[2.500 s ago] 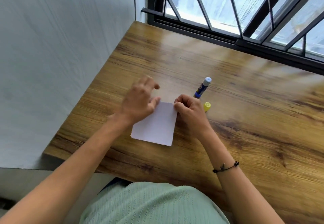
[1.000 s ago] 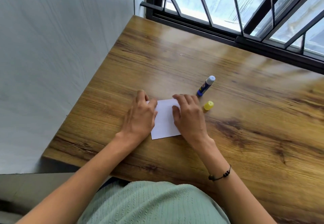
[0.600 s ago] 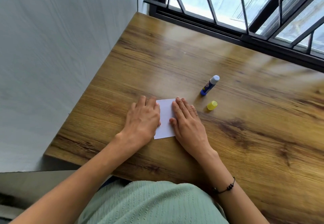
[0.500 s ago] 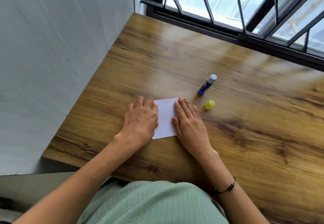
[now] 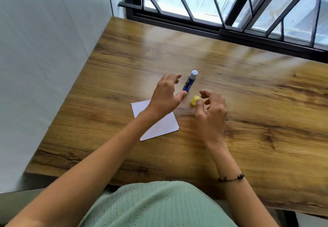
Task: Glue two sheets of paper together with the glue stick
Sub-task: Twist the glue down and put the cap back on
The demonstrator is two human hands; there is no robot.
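the wooden surface (image 5: 248, 120) is bare toward its right edge and far edge under the window. one white paper (image 5: 159, 125) lies nearer the left edge, partly hidden by the left hand (image 5: 165, 97), open and empty beside one uncapped glue stick (image 5: 190, 81). the right hand (image 5: 211, 111), loosely curled, thumb touching one yellow cap (image 5: 194, 100); grip unclear.

A home-like room, likely a flat: a wood-grain surface (image 5: 248, 120) is pushed into a corner between a plain pale wall (image 5: 44, 49) and a black-framed sliding window (image 5: 220, 29) guarded by slanted metal bars (image 5: 236, 1).
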